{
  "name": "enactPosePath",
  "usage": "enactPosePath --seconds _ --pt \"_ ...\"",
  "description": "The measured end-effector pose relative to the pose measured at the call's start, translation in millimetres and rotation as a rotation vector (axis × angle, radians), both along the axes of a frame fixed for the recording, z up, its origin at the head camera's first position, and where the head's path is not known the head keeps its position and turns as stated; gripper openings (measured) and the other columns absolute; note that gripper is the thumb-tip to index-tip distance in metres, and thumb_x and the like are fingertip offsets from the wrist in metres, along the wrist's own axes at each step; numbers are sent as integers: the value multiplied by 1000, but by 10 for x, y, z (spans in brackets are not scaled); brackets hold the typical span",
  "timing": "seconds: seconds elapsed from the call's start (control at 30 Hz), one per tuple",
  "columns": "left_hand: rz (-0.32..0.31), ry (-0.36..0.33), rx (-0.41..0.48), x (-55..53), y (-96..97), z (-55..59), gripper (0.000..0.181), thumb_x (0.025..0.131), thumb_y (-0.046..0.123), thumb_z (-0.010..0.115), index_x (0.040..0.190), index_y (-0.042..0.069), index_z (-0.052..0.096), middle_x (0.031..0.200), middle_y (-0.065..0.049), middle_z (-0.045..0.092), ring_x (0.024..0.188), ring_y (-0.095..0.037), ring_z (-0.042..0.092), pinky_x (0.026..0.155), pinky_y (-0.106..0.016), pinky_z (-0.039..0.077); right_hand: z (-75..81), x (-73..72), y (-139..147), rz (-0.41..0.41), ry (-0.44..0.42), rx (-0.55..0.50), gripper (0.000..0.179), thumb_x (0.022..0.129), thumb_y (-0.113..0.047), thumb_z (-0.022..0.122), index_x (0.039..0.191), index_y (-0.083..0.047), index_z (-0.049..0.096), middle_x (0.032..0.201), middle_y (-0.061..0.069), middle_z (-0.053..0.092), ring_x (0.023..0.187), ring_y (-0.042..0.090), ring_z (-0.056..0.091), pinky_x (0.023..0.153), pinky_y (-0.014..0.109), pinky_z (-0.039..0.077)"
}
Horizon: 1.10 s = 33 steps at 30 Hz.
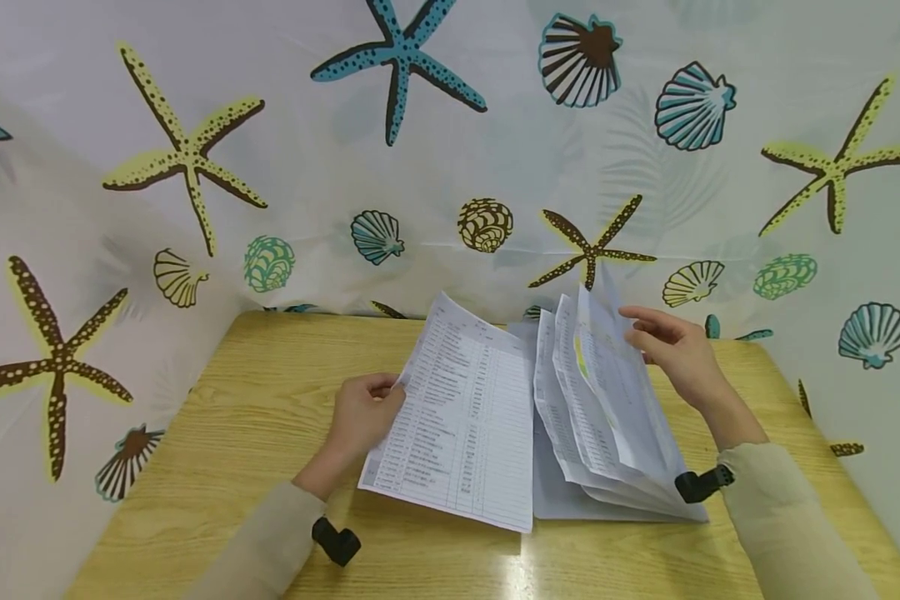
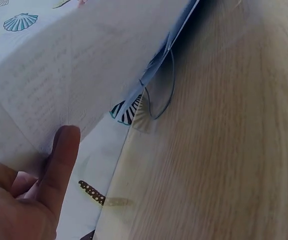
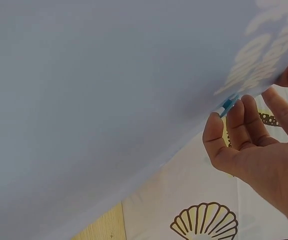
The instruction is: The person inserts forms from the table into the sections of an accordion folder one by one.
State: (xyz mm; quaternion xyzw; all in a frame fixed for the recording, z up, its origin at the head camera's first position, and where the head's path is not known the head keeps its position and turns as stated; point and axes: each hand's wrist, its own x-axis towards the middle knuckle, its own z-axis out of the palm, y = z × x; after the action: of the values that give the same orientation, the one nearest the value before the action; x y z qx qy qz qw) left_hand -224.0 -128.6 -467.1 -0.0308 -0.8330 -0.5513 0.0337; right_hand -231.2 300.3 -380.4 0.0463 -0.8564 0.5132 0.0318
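My left hand [image 1: 363, 412] pinches the left edge of a printed sheet [image 1: 457, 417] with table columns, lifted at a tilt. The sheet's underside [image 2: 58, 70] shows in the left wrist view. To the right lies a blue-grey folder [image 1: 551, 487] with several loose printed pages [image 1: 596, 392] standing fanned up, a yellow patch among them. My right hand [image 1: 678, 354] holds the folder's raised right cover near its upper edge, fingers curled there. White lettering marks the outside of that cover [image 3: 133, 100], which fills much of the right wrist view.
A wood-grain table [image 1: 270, 358] lies under everything. A white curtain [image 1: 307, 167] printed with starfish and shells hangs behind and along both sides. In the left wrist view, a thin cord [image 2: 171, 95] loops down from the folder's edge. Both wrists wear small black cameras [image 1: 337, 542].
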Motion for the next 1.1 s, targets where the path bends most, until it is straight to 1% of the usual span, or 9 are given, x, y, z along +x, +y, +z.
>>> enactPosePath --seconds 0.17,0.23,0.3,0.37,0.53,0.77,0.9,0.97,1.1 --pt "-97 23 -56 -47 -71 5 29 98 11 63 117 -8 75 94 -18 75 68 -15 65 58 -24 54 12 4 -3 -9 -10 -1 47 106 -33 65 149 -14 61 116 -12 61 101 6 60 84 23 56" --pt "-111 35 -85 -64 -104 14 29 99 10 62 117 -7 76 93 -18 75 67 -15 65 58 -24 54 18 5 -4 -18 -12 6 48 105 -33 65 149 -14 61 115 -11 61 101 6 59 85 24 56" --pt "-107 59 -113 -80 -127 21 29 99 10 61 118 -7 75 93 -17 75 64 -14 64 57 -24 53 20 5 -3 -22 -11 6 48 105 -33 65 148 -14 61 115 -12 61 102 9 59 85 24 56" --pt "-88 110 -141 -93 -129 26 29 98 8 61 117 -7 76 92 -18 75 61 -13 61 54 -23 51 22 3 0 -23 -9 8 47 105 -34 65 148 -14 61 114 -12 61 102 9 59 84 22 56" --pt "-47 219 -190 -129 -44 33 27 97 7 64 116 -8 76 91 -19 75 56 -10 54 51 -20 45 17 6 -2 -15 -11 -7 47 105 -33 65 148 -14 62 113 -12 61 101 9 60 83 21 56" --pt "-11 188 -157 -178 89 106 28 98 9 65 119 -7 75 90 -18 74 58 -12 57 48 -20 44 7 14 -1 -13 -2 -9 46 105 -31 65 148 -13 61 115 -11 61 100 5 60 83 22 57" --pt "-2 180 -170 -220 128 132 29 97 7 63 118 -9 75 85 -18 74 57 -11 56 47 -20 42 5 14 1 -16 0 -4 46 106 -31 65 148 -12 61 114 -11 60 102 6 61 82 21 57" --pt "-29 155 -170 -237 133 152 27 96 7 63 114 -9 76 84 -18 74 58 -12 57 49 -21 44 6 12 -1 -14 -2 -4 47 106 -31 65 148 -12 61 114 -11 60 102 8 61 82 21 57" --pt "-113 76 -176 -259 125 204 25 96 7 64 109 -8 78 90 -19 77 63 -13 63 57 -23 50 2 9 -5 -10 -4 -7 47 105 -31 65 148 -12 61 114 -12 60 102 8 60 82 21 57"
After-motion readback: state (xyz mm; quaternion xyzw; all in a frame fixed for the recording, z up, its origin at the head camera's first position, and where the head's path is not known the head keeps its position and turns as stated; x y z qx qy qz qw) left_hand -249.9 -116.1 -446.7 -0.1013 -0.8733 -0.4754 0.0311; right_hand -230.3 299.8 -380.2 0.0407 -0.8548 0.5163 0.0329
